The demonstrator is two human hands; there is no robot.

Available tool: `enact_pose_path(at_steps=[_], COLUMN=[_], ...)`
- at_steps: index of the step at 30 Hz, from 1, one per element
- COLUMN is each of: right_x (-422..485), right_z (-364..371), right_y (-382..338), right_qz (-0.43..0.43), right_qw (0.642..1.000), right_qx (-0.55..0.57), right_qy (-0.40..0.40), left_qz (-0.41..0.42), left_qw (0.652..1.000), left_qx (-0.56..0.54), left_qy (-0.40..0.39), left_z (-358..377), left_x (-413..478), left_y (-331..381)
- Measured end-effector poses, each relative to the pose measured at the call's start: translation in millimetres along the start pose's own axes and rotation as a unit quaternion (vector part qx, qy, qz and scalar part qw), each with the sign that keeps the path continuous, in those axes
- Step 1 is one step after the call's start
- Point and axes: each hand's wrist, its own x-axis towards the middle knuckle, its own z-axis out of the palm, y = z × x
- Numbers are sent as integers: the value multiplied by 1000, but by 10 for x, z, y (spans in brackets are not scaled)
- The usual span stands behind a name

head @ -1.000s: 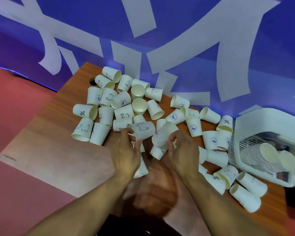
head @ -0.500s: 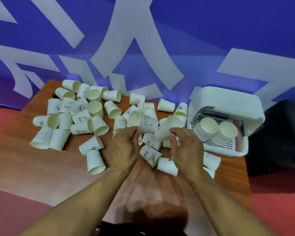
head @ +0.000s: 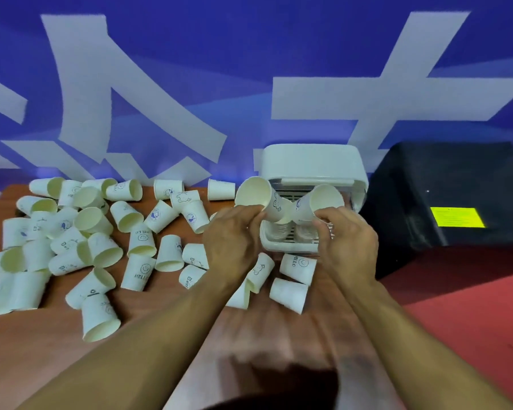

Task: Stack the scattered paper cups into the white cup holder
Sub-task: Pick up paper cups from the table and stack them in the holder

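Observation:
My left hand (head: 234, 241) grips a white paper cup (head: 256, 195) with a cartoon print, its mouth tilted up and to the left. In my right hand (head: 345, 241) sits a second paper cup (head: 320, 202), its mouth facing up and right. Both cups hover just in front of the white cup holder (head: 311, 162), their bases nearly touching. Inside the holder, stacked cups (head: 282, 229) show dimly between my hands. Several loose paper cups (head: 101, 232) lie scattered over the wooden table (head: 42, 350) to the left.
A black box (head: 444, 190) with a yellow label stands right of the holder. Behind the table hangs a blue wall with white strokes. Red floor shows at the right. More cups (head: 293, 276) lie just in front of the holder under my hands.
Both hands have lifted a cup each from the pile and carried them right, up to the holder's opening. The view has swung right, bringing the holder to the centre.

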Motion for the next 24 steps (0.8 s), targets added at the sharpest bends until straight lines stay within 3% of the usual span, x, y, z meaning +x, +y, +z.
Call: enact_pose_path(at_steps=[24], right_x=[274], right_z=[494], right_y=[678], right_qz=[37], right_qw=[989], right_qx=[-44], right_qy=[-135], left_qz=[22], left_qw=[986], left_qx=[78], left_qy=[-143], left_z=[695], left_x=[199], left_y=[7])
